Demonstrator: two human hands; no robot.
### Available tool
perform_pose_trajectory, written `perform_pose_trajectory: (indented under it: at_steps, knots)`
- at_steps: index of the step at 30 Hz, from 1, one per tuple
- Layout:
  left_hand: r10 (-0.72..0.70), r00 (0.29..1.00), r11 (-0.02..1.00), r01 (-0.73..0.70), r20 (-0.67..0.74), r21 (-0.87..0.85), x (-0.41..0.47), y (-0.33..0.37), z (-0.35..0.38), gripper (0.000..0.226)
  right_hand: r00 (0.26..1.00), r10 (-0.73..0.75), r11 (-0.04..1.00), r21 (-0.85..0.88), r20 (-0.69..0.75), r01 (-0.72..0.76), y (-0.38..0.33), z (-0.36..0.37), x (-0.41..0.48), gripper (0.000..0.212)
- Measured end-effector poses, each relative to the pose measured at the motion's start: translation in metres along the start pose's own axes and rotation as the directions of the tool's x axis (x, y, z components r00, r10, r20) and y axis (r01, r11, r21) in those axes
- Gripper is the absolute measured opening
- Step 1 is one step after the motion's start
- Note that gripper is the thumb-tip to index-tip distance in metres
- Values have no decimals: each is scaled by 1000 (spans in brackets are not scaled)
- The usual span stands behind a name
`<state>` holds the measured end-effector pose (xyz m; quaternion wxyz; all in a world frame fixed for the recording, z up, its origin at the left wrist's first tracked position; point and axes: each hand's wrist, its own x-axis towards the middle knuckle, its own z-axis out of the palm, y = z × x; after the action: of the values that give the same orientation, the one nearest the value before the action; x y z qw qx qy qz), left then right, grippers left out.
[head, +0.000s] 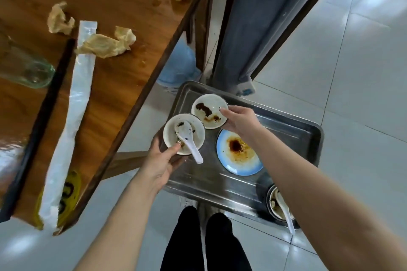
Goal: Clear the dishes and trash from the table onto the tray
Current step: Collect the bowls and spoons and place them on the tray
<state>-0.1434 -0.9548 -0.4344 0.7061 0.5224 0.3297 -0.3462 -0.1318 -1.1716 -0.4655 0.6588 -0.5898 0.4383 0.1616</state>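
Note:
A steel tray (293, 138) sits low beside the wooden table (114, 86). My left hand (163, 163) grips a white bowl (171, 130) with a white spoon (189, 141) in it, over the tray's left edge. My right hand (240, 121) holds the rim of a second sauce-stained white bowl (207, 105) at the tray's far end. A blue-rimmed plate (237, 154) with brown sauce lies on the tray. Another bowl with a spoon (280, 207) stands at the tray's near right corner, partly hidden by my right forearm.
On the table lie several crumpled napkins (108, 45), a long white wrapper (72, 105), black chopsticks (41, 116), a clear glass (30, 70) on its side and a yellow wrapper (70, 189). A dark post (237, 24) stands behind the tray. My legs (204, 242) are below, on a tiled floor.

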Motion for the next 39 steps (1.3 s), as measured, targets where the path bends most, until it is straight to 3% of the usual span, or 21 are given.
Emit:
perform_pose_trajectory:
  at_steps: [10,15,24,27,33,39]
  knots:
    - [-51,998,998,51,-25,-23,62,-16,-18,45,997,-51,968,-248,-50,37,6,26,92,35]
    - [-85,996,996,86,-23,7,68,-19,-19,44,986,-148,946,-301,-70,121,5,31,102,29]
    - [-123,992,990,122,9,69,73,-10,-7,50,917,-360,811,-545,-174,215,7,35,85,29]
    - [-121,992,990,120,20,70,73,-4,-1,46,903,-376,825,-519,-209,224,9,28,72,27]
    - [-30,1000,994,30,-8,101,80,9,26,36,975,-221,937,-274,11,216,14,18,37,37]
    - [67,996,980,-53,-65,190,92,16,45,39,975,-223,938,-278,-20,209,7,12,30,29]
